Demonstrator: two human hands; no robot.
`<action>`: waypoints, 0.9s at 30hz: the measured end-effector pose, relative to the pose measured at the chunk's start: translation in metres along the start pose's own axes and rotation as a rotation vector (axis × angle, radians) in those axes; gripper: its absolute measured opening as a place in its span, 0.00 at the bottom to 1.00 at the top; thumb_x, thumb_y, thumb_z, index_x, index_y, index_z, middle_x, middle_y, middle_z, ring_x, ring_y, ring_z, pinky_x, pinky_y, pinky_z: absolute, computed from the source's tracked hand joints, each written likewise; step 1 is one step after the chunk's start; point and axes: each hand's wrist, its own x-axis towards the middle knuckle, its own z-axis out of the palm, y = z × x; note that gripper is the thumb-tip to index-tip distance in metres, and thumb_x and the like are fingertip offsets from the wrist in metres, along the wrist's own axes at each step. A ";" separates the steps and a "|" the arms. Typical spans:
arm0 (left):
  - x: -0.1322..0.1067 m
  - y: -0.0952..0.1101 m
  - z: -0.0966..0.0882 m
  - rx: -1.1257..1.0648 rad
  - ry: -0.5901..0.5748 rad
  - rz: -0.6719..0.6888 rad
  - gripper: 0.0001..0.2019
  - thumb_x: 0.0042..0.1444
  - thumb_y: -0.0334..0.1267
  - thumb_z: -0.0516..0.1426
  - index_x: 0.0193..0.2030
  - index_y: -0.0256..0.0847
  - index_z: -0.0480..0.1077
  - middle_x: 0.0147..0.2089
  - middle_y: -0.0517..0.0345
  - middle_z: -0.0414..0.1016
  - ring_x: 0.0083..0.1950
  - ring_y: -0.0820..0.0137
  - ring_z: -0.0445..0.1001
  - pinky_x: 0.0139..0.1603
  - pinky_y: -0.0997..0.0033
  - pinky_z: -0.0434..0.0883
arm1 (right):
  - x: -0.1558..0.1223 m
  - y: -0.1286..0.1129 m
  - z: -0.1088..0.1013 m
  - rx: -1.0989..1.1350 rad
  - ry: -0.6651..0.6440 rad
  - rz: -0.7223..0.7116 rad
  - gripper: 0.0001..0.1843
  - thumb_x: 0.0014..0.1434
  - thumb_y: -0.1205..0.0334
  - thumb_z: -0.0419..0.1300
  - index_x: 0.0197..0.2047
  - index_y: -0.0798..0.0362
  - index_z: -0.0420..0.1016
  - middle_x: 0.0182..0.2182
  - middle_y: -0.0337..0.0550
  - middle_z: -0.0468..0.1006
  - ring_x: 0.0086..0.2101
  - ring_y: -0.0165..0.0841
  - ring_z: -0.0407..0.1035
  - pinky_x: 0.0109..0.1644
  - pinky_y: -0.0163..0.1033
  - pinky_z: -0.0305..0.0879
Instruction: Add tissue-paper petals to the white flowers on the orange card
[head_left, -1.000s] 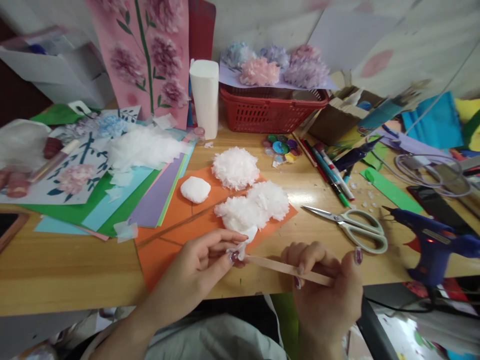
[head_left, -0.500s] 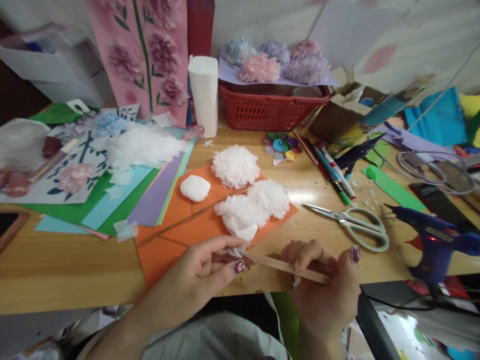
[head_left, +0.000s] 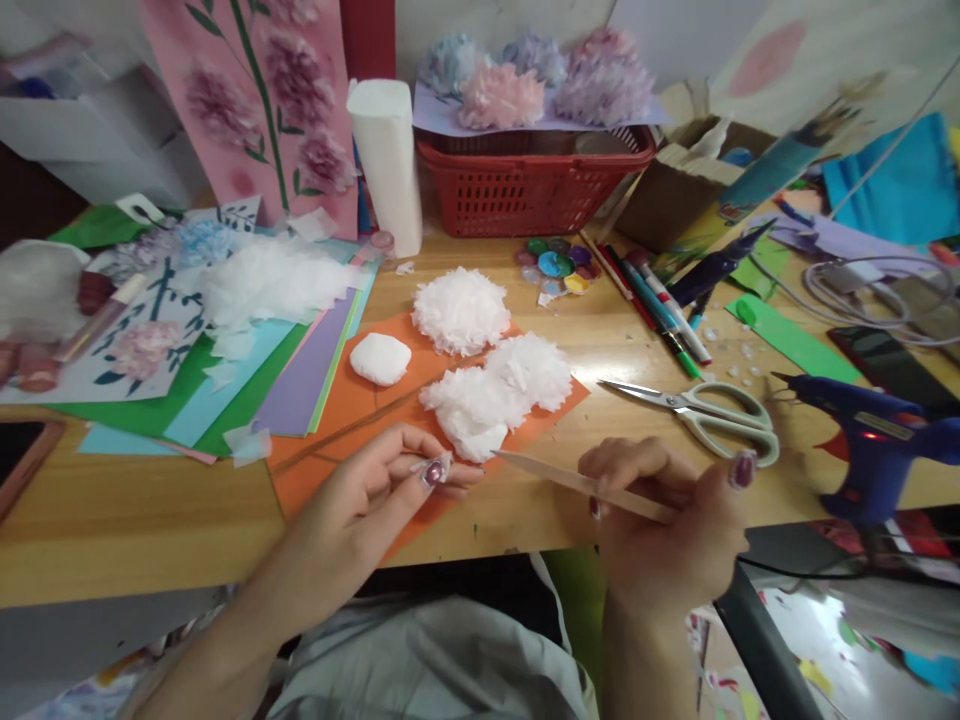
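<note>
Between the thumb and fingers of my left hand (head_left: 382, 490) is a small piece of white tissue paper (head_left: 445, 462), mostly covered by the thumb. My right hand (head_left: 667, 520) grips a thin flat wooden stick (head_left: 547, 472), its narrow tip pointing left, apart from the left fingers. Just beyond the hands, white tissue pompoms (head_left: 461, 310) and a partly covered white pad with ruffled tissue (head_left: 480, 440) rest on orange paper (head_left: 337, 440) with brown drawn lines. A bare white pad (head_left: 380, 359) lies to their left.
Scissors (head_left: 694, 405) and a blue glue gun (head_left: 862, 435) lie on the right. Several markers (head_left: 667, 310) are behind them. Loose white tissue (head_left: 277, 280) covers coloured papers at left. A red basket (head_left: 525, 190) and a paper roll (head_left: 386, 165) stand at the back.
My hands have moved apart: the stick's tip has left the tissue piece and shifted right with my right hand. My left hand has moved left, keeping the tissue.
</note>
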 end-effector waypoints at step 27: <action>0.037 0.038 0.005 0.644 0.227 0.358 0.09 0.60 0.39 0.62 0.45 0.48 0.82 0.46 0.58 0.85 0.49 0.61 0.79 0.56 0.61 0.74 | 0.015 0.015 0.019 -0.161 0.066 0.034 0.36 0.71 0.37 0.44 0.21 0.49 0.74 0.17 0.38 0.70 0.20 0.30 0.65 0.26 0.40 0.59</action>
